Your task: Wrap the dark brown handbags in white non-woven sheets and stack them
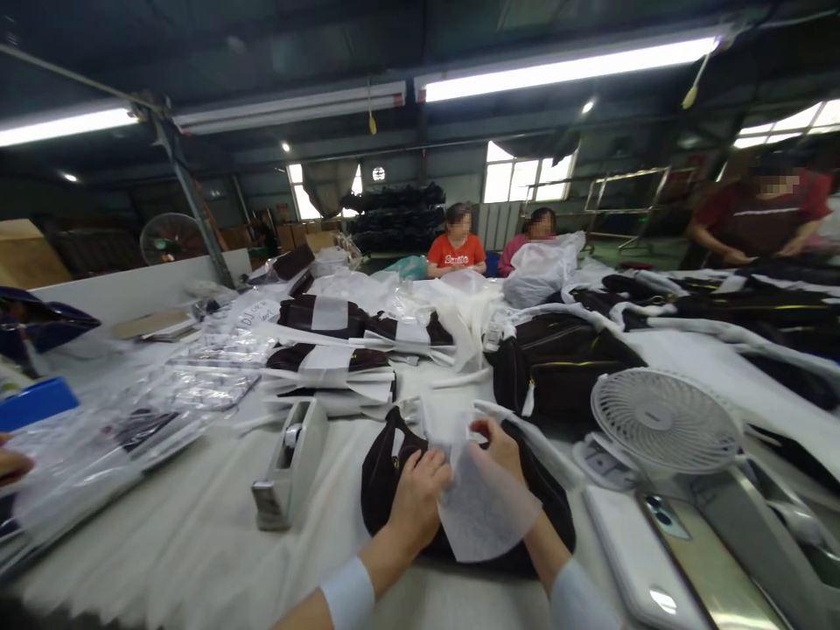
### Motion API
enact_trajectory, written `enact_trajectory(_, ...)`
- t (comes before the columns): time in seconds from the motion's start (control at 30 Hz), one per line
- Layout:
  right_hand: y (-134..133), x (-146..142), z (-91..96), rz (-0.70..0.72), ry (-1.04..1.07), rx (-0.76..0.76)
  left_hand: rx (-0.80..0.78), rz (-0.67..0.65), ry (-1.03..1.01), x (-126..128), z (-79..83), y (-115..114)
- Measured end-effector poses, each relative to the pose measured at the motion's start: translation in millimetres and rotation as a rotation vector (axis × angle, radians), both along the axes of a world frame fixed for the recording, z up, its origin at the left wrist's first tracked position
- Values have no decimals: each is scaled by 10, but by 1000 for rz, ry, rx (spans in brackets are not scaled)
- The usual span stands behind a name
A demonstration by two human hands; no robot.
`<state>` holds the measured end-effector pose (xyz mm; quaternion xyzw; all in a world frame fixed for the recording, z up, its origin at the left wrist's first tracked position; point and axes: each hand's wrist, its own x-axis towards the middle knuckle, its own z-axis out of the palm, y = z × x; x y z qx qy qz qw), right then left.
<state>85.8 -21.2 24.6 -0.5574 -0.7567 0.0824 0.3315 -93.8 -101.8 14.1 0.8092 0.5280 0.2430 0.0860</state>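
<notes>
Head camera: the right hand (499, 448) pinches the top of the white paper (486, 512); the left hand (420, 492) curls at its left edge (gripping or resting, I can't tell). It fans over the right wrist, above the black bag (377, 479) lying crosswise beneath both.

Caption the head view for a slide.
Left hand and right hand handle a thin white sheet over a dark handbag, between tape dispenser and small fan.
</notes>
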Motion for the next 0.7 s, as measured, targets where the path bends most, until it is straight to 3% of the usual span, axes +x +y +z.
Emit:
enact_trajectory(0.1,-27,117,15,198,27,92,79,12,-34,2,-99,0)
enact_trajectory(0.2,-151,209,52,438,29,77,170,22,-46,-12,-192,4)
enact_trajectory(0.33,-550,251,26,379,45,133,291,16,-10,-81,-360,96)
enact_trajectory(0.47,-917,260,-220,352,-57,351,281,-67,26,-162,-445,170)
enact_trajectory(0.57,-979,287,-388,343,-56,395,233,-130,20,-224,-359,107)
enact_trajectory(0.7,-898,322,-422,387,-25,311,160,-329,92,-380,-155,-92)
